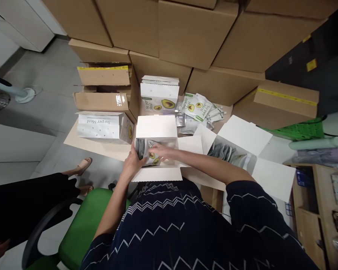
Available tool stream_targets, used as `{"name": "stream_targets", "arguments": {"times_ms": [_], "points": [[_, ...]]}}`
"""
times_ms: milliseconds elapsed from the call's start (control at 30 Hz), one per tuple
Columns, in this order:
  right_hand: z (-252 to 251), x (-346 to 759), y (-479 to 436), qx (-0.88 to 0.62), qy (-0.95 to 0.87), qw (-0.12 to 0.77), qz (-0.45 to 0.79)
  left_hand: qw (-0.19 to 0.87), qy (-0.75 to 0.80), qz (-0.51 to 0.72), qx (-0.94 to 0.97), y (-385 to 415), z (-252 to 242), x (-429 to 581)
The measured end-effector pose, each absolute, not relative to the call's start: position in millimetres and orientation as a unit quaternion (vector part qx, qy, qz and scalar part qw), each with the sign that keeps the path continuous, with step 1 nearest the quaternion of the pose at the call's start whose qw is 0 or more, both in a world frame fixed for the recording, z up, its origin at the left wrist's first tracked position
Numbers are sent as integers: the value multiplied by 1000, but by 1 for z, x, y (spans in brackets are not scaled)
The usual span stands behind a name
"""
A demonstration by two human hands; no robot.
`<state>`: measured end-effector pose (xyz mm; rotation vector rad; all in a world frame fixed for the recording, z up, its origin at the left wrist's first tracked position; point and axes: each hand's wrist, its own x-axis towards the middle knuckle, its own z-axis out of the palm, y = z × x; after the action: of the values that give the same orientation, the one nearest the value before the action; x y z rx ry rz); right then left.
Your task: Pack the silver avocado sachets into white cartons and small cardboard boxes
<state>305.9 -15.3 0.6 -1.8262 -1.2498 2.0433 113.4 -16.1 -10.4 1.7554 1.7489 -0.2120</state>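
Brown cartons (191,33) fill the top of the frame, their stacked faces closing off the far side of the table (107,148). Grey floor (60,62) opens out at upper left, and a green chair (87,221) stands at lower left, just beside the person's left arm. Right of centre sits an open white box (243,133), its flaps spread wide and a row of pouches inside. The middle white box (157,125) lies open too, its near flap reaching out toward the person's waist and its right flap meeting the other box's flaps, so there is little slack between them. Above it, an upright white box (160,95) and a heap of loose pouches (197,108) crowd the back edge. The left hand (133,163) curves around the middle box's left front corner; I can't tell how tight. The right hand (162,150) reaches inside, fingers against an avocado-printed pouch (153,160) near the left end; whether they pinch it, I can't tell. The box's right end shows bare inner wall, with space beside the pouch.
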Motion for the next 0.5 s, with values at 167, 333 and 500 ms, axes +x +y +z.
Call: {"name": "stream_targets", "arguments": {"times_ms": [167,333,500], "points": [[62,379,28,-536,-478,216,662,318,670,-92,664,-14,-12,113],[40,493,86,-755,-442,316,367,323,667,-87,665,-15,-13,112],[-9,557,100,-893,-358,165,216,327,672,-81,660,-16,-9,114]]}}
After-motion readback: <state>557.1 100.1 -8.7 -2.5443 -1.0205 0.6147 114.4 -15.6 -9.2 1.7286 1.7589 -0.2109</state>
